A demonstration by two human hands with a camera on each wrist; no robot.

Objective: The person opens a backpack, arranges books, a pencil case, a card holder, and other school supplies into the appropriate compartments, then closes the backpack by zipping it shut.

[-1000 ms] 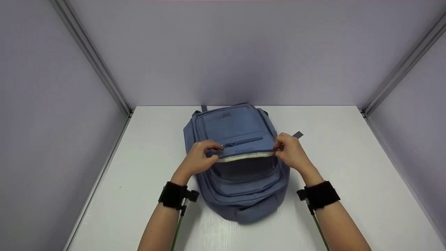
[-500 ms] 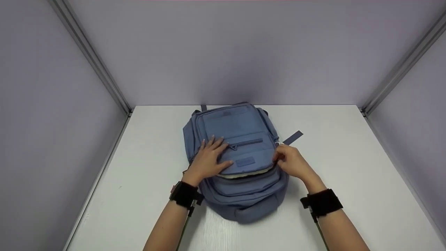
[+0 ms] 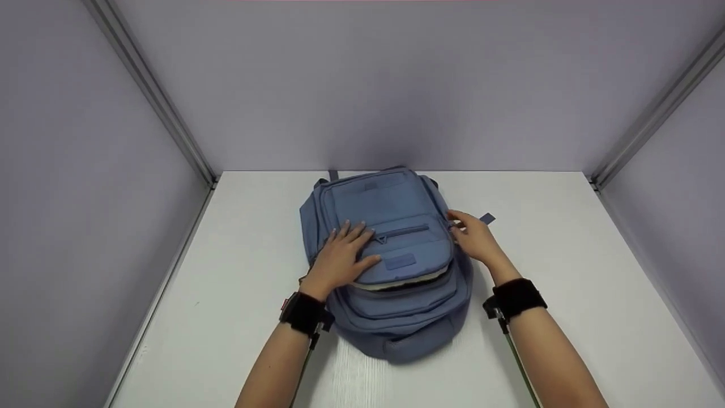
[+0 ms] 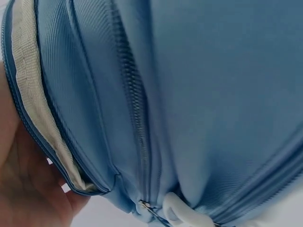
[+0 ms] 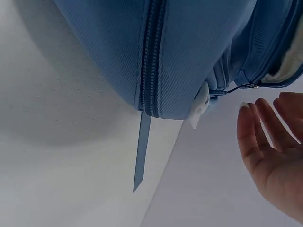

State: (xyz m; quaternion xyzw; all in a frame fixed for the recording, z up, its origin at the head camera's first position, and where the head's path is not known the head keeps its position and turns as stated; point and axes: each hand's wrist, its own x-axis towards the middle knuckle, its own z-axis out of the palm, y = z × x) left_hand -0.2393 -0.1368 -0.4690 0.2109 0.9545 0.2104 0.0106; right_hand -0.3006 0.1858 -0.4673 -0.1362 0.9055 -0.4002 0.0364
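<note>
A blue backpack (image 3: 376, 201) lies front side up, its front pocket (image 3: 422, 243) partly unzipped along the near edge, where pale lining (image 3: 405, 283) shows. My left hand (image 3: 337, 262) rests with spread fingers on the left of that pocket. At the pocket's right side is my right hand (image 3: 476, 241), fingers loosely bent. In the right wrist view its fingertips stay just apart from a metal zipper slider (image 5: 249, 86), from which a cord leads to a white pull tab (image 5: 200, 104). Another white pull (image 4: 184, 211) hangs low in the left wrist view.
Under the backpack is a white table (image 3: 249, 255), walled by grey panels (image 3: 362, 85) at the back and both sides. A loose strap end (image 3: 487, 218) sticks out to the right. Black wrist bands (image 3: 518, 297) with cables sit on both forearms.
Both hands first held the raised pocket flap, which has since come down. My left hand flattened onto it. The right hand went down the pocket's edge, then back up along the right side.
</note>
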